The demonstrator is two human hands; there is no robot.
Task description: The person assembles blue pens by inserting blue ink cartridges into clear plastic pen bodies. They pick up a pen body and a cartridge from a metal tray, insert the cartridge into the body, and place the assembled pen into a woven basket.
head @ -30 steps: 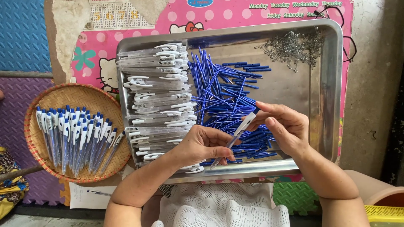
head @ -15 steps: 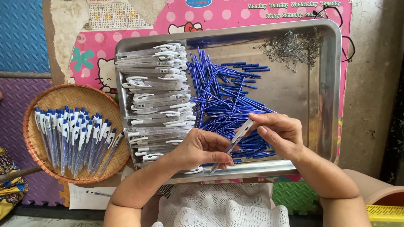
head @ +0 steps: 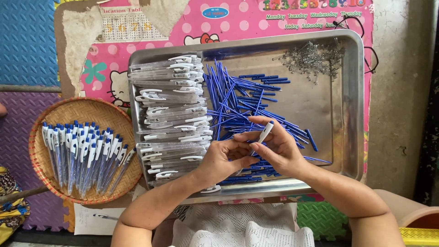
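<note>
Assembly of one pen (head: 261,136) is in hand, judged from the pictures: both hands meet over the near part of the metal tray (head: 354,105) and work the same piece. The left hand (head: 224,158) has its grip pressed together on the lower end of the pen, thumb and fingertips pinching the barrel. The right hand (head: 279,148) has its grip pinched on the upper part, with the white tip standing clear above its fingers. The pen lies tilted between the two grips, held above the tray and not resting on it.

Just beyond and under the grips lies a loose heap of blue refills (head: 238,98). To the left of the left grip sits a stack of clear barrels with white clips (head: 171,110). Far beyond the right grip, in the tray's far corner, is a small pile of metal springs (head: 313,57). Well to the left of both grips, outside the tray, a woven basket (head: 50,119) holds finished pens (head: 82,153) laid side by side.

Judgement: the parts appear to be mid-joining; the next move calls for a firm hold at both ends and straight alignment.
</note>
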